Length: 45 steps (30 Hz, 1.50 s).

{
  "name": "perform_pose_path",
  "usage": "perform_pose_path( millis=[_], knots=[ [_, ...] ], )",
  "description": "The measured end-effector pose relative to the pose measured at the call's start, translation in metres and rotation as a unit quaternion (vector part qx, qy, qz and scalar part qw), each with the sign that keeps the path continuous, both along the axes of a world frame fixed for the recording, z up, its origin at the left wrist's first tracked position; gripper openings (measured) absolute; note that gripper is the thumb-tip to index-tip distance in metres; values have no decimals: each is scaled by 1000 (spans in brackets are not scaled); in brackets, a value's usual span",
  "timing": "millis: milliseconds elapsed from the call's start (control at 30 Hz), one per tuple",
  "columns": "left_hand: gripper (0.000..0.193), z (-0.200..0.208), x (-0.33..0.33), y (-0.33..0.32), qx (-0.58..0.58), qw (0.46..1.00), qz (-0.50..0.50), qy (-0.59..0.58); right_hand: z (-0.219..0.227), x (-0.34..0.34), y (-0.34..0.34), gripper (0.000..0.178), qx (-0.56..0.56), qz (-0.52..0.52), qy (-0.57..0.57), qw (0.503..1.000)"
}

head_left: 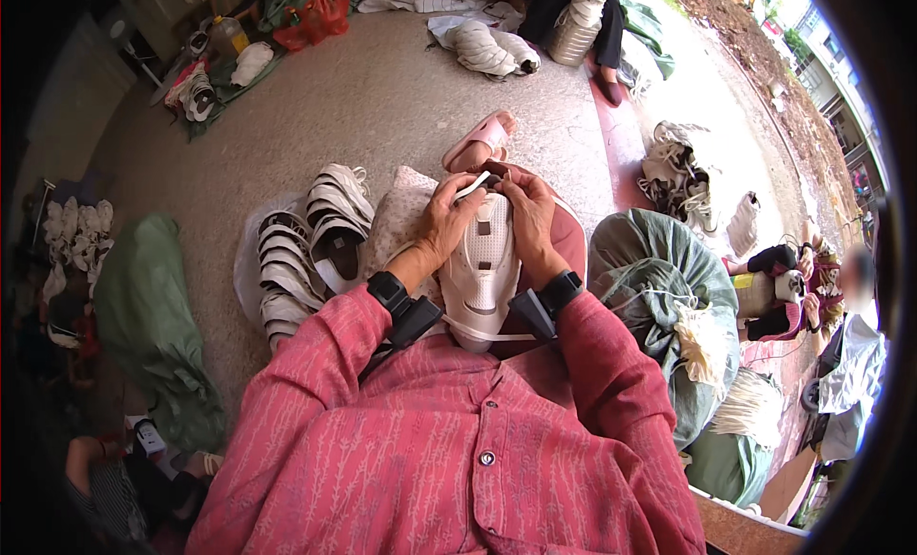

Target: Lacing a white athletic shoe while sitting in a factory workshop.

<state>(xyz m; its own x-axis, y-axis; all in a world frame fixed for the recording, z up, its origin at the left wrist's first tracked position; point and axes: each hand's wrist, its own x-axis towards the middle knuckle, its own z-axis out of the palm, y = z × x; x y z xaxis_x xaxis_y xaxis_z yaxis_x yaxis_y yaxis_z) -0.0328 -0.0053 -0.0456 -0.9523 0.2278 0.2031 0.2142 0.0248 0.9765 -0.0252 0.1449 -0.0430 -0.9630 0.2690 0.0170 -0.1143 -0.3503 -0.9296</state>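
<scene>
A white shoe upper with a perforated tongue lies lengthwise over my lap, its toe toward me. At its far end, my left hand is closed in a pinch by a white shoelace. My right hand is closed on the upper's far right edge, its thumb and finger bent close to the left fingertips. The exact grip points are partly hidden by the fingers. Beneath the upper are a dark red pad and a pale patterned cloth.
To the left stand nested stacks of white shoe uppers. Close on the right sits a full green sack with a bundle of cream laces on it. Another green sack stands far left. People sit at the right with more shoes.
</scene>
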Motion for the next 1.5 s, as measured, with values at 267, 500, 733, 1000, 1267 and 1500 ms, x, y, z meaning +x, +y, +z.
perform_pose_path(
  millis=[267,500,733,1000,1267,1500],
  knots=[
    [29,-3,12,1,-29,994,48,89,12,14,6,13,-58,-27,23,998],
    [21,41,41,-26,46,995,73,54,43,82,46,11,115,8,50,992],
    [42,59,81,-32,150,983,-3,-105,33,127,37,9,328,79,84,937],
    [19,49,84,-25,-129,987,-74,61,21,123,27,9,383,53,116,915],
    [15,44,81,-29,-141,985,-62,84,29,124,21,8,413,43,137,899],
    [13,41,81,-30,-147,984,-63,80,27,124,20,8,442,34,162,882]
  ],
)
